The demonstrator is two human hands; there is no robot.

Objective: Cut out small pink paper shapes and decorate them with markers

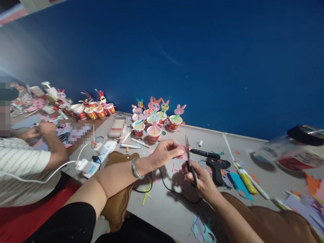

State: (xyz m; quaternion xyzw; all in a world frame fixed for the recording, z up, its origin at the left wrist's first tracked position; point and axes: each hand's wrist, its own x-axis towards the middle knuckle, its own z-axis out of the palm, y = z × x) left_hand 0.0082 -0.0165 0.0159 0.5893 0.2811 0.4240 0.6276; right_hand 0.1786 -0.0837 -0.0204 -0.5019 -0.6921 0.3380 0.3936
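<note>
There's elbow room by the near edge of the table (163, 216), and here the right hand (202, 180) is wrapped around black scissors (194, 178), the left hand (163, 152) pinching pink paper (181, 152) right by the blades! A glue gun (216, 170) crowds the right; beyond, cups (154, 135) stand by the blue wall (189, 64), lettering too small to read.

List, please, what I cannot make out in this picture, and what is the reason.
Head view, for every item:
Pink paper: full outline, partly covered by the left hand.
Marker: lettering, too small.
Jar: right side, cut off by the right edge; label text, blurred.
Object by the power strip: what it is, hidden by pixelation.
Other person's hands: what they hold, too small and blurred.
</note>
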